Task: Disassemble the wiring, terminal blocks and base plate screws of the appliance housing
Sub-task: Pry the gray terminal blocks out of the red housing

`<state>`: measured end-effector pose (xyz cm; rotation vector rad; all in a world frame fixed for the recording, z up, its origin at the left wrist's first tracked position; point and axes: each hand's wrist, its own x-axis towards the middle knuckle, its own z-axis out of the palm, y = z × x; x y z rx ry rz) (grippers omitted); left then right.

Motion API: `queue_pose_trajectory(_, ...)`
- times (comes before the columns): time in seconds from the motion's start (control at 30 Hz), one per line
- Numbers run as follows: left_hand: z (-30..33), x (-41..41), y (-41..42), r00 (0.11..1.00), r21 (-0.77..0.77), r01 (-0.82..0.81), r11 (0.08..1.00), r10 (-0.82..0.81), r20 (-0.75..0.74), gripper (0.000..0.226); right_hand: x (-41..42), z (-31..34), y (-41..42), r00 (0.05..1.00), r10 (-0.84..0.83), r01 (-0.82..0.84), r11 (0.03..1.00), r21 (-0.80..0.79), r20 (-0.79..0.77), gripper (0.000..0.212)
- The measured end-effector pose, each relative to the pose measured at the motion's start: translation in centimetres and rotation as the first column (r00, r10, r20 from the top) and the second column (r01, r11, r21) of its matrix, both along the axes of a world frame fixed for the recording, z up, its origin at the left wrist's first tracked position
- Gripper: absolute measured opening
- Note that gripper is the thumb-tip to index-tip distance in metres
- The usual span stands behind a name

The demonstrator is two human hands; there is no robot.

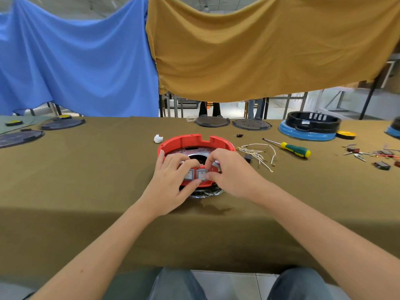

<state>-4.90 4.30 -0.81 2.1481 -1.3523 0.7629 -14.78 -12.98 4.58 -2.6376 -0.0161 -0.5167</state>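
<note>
In the head view, the red housing [195, 146] sits mid-table, and both the left hand [173, 182] and right hand [227, 172] curl round its near wall, fingertips pinching the two grey switches [195, 174]. Pulled wires [257, 153] and a screwdriver [290, 147] lie to the right. Uneven pressing could jam a switch's clips or let the housing tip.

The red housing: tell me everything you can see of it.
The red housing is a round ring, plastic by its look, with a notched far rim, lying flat on the olive tablecloth. A perforated metal plate shows inside. Its near wall carries two grey rocker switches. The left hand and right hand both grip that wall, fingers curled around the switches.
</note>
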Motion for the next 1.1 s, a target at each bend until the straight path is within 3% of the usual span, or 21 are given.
queue_pose_trajectory(0.4,-0.3,0.1,0.0,0.999,-0.022,0.033,0.999,-0.033,0.002,0.026,-0.1,-0.6,-0.1,0.999,0.007,-0.009,0.998,0.055,0.046,0.014)
queue_pose_trajectory(1.1,-0.3,0.3,0.0,0.998,-0.019,0.060,0.998,-0.059,0.033,0.024,0.0,-1.2,-0.3,0.995,0.021,-0.021,1.000,-0.005,0.100,0.016)
